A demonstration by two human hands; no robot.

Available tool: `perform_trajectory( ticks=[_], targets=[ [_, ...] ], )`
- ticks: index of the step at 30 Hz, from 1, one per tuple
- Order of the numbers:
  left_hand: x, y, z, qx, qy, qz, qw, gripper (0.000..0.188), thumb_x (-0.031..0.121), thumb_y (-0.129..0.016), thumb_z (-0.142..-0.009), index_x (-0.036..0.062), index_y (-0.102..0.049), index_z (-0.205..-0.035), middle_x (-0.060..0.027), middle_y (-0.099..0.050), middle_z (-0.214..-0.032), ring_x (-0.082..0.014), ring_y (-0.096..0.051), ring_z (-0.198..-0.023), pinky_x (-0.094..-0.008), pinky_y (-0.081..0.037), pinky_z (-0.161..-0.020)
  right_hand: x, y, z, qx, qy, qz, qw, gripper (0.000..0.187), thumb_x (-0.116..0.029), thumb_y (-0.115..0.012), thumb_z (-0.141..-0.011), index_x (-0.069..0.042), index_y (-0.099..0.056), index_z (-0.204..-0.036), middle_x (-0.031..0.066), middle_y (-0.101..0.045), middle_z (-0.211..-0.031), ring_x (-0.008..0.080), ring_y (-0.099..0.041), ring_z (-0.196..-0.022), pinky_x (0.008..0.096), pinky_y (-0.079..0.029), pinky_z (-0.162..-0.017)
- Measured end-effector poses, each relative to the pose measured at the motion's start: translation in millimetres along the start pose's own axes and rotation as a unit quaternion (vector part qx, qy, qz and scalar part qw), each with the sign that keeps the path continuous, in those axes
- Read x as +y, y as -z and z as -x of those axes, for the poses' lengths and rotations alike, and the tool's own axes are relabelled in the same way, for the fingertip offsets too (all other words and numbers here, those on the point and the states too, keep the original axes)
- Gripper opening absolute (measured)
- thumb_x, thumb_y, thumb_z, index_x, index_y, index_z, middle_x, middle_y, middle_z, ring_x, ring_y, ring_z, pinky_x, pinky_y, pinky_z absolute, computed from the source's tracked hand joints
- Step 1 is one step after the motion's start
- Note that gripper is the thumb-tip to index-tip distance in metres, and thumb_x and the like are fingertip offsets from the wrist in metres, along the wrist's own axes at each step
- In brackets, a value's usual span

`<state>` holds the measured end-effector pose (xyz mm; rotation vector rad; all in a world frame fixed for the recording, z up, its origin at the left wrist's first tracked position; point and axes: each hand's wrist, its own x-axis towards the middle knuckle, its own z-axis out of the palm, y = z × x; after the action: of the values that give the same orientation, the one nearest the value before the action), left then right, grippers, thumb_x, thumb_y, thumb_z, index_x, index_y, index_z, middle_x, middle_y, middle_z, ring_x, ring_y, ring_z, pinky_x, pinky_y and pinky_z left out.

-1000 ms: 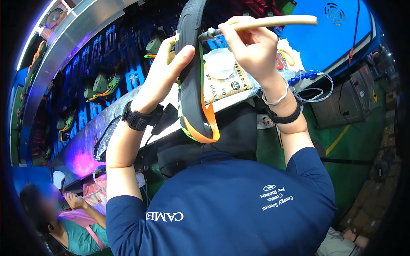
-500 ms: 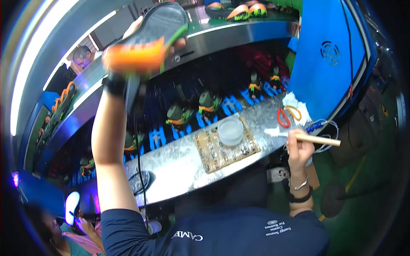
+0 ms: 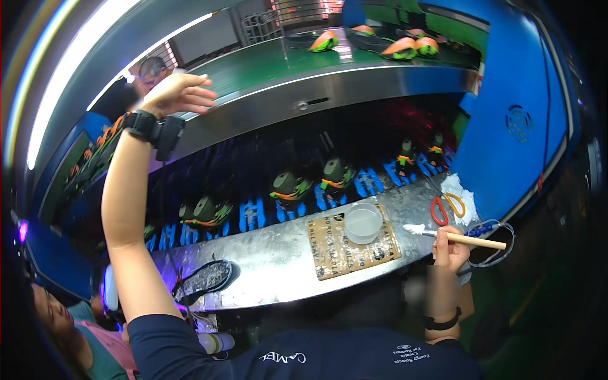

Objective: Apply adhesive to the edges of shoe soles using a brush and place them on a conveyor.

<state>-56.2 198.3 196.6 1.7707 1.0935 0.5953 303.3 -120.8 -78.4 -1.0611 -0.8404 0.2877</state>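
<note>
My left hand (image 3: 180, 95) is raised at the far left, over the edge of the green conveyor belt (image 3: 253, 66). Its fingers are stretched out and hold nothing. In my right hand (image 3: 451, 252) is a brush with a pale wooden handle (image 3: 475, 240); its white bristles (image 3: 415, 228) point left above the metal bench. Left of the brush, a clear round tub (image 3: 363, 223) stands on a piece of brown cardboard (image 3: 326, 256). Orange, black and green shoes lie on the belt, one shoe (image 3: 324, 42) left of the others.
Scissors with red and yellow handles (image 3: 439, 211) lie by crumpled white paper (image 3: 465, 196). A dark-rimmed shoe sole (image 3: 206, 282) rests on the bench (image 3: 272, 278). Behind it, blue racks (image 3: 252, 215) carry several shoes. A blue machine panel (image 3: 513, 120) stands at right. Other people are at left.
The orange and black shoe has left my left hand, which is now empty. A shoe now shows on the belt where it blocked the view. My right hand keeps the brush. The view has shifted.
</note>
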Motion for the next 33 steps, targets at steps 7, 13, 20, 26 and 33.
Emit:
perform_trajectory(
  ticks=[7, 13, 20, 26, 33],
  targets=[
    [-71.8, 146.5, 69.9, 0.391, 0.104, -0.349, 0.845, 0.032, 0.027, -0.061, -0.068, -0.0024, -0.057, -0.080, -0.0130, -0.056, -0.067, -0.0194, -0.056, -0.058, -0.0313, -0.045, -0.050, -12.6, -44.1, -2.8, -0.002, 0.025, 0.010, 1.000, 0.010, -0.007, -0.054, -0.079, 0.000, -0.050, -0.084, -0.0011, -0.045, -0.057, 0.0017, -0.036, -0.043, 0.0149, -0.026, -0.038],
    [15.1, 44.5, -2.7, 0.254, -0.148, -0.513, 0.806, 0.036, 0.031, -0.062, -0.065, -0.0048, -0.058, -0.070, -0.0139, -0.055, -0.064, -0.0232, -0.055, -0.063, -0.0323, -0.043, -0.061, -18.0, -47.7, -11.8, 0.019, 0.046, 0.026, 0.998, 0.008, -0.007, -0.053, -0.079, 0.000, -0.051, -0.083, -0.0011, -0.044, -0.056, 0.0023, -0.036, -0.042, 0.0153, -0.025, -0.038],
    [140.0, -144.6, -126.7, 0.089, -0.070, -0.384, 0.917, 0.080, 0.061, -0.056, -0.062, 0.0012, -0.045, -0.115, -0.0186, -0.047, -0.114, -0.0279, -0.057, -0.081, -0.0366, -0.045, -0.066, -1.8, 28.3, -19.1, 0.109, 0.061, -0.040, 0.991, 0.007, -0.006, -0.050, -0.080, 0.000, -0.050, -0.083, 0.0019, -0.044, -0.061, 0.0020, -0.033, -0.041, 0.0140, -0.024, -0.036],
    [143.2, -189.5, -311.3, 0.144, 0.030, -0.407, 0.902, 0.065, 0.054, -0.052, -0.071, 0.0046, -0.049, -0.113, -0.0146, -0.048, -0.115, -0.0208, -0.048, -0.102, -0.0339, -0.038, -0.084, 18.0, 115.0, -12.9, 0.178, 0.019, -0.039, 0.983, 0.008, -0.007, -0.047, -0.081, 0.000, -0.048, -0.083, -0.0001, -0.040, -0.058, 0.0015, -0.030, -0.042, 0.0138, -0.021, -0.037],
    [117.5, -92.2, -387.5, 0.140, 0.109, -0.588, 0.789, 0.058, 0.049, -0.061, -0.066, 0.0043, -0.055, -0.103, -0.0135, -0.057, -0.099, -0.0174, -0.058, -0.085, -0.0317, -0.046, -0.072, 47.3, 185.4, -3.0, 0.250, -0.025, -0.044, 0.967, 0.010, -0.006, -0.043, -0.082, 0.002, -0.048, -0.085, -0.0002, -0.040, -0.057, 0.0019, -0.029, -0.041, 0.0137, -0.021, -0.037]
  ],
)
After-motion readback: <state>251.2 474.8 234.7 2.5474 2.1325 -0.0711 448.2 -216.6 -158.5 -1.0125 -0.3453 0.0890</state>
